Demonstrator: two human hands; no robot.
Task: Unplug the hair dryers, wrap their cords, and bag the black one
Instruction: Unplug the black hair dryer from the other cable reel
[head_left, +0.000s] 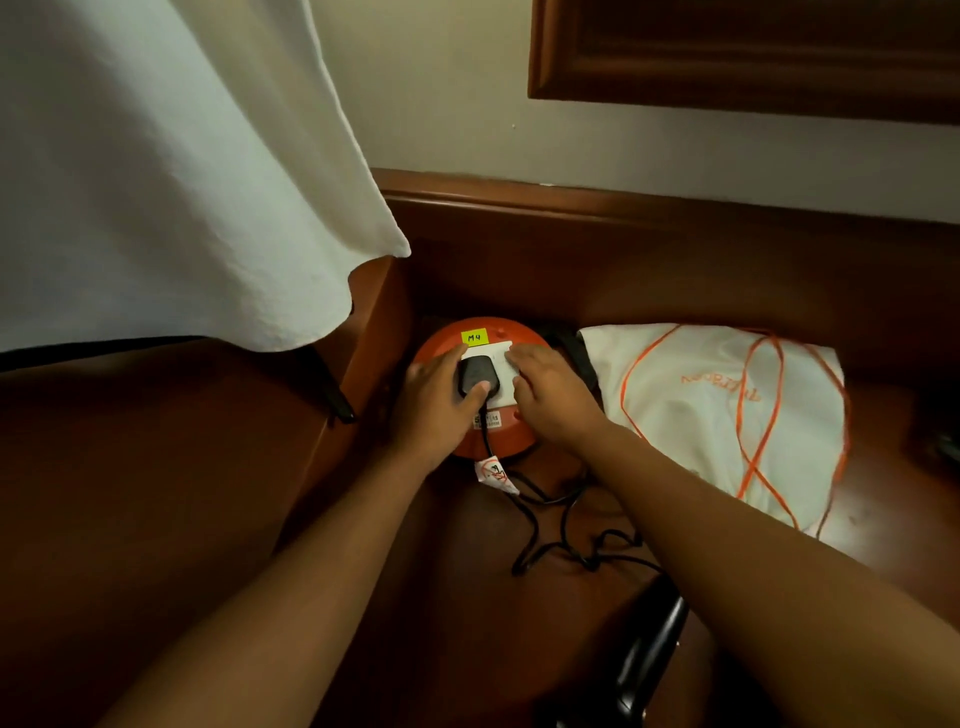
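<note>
An orange round socket reel (470, 441) is seen lying on the dark wooden table (519, 639), close to the table's back edge and just beside a wooden side panel (374, 332) at the left. A white socket plate (501, 397) is set in the top of the reel, and a yellow label (474, 337) marked "M4" is fixed at its far side. A black plug (475, 375) is seated in the plate. The plug is gripped by the left hand (436, 400), with the fingers curled over its far side and the thumb pressed against its near side. The right hand (556, 395) is laid on the plate just beside the plug, palm down, with the fingers only loosely bent and nothing held in its grip. A black cord (550, 540) is run from the plug toward the near edge of the table, where it is left in loose tangled loops; a white warning tag (493, 474) is attached to it just below the reel. A white drawstring bag (727, 415) with orange cords (753, 441) is laid flat toward the right of the table, near the reel. A glossy black object (649, 660), partly hidden by the right forearm, is seen at the near edge; it cannot be identified with certainty. A white cloth (171, 171) is hung over the upper left.
</note>
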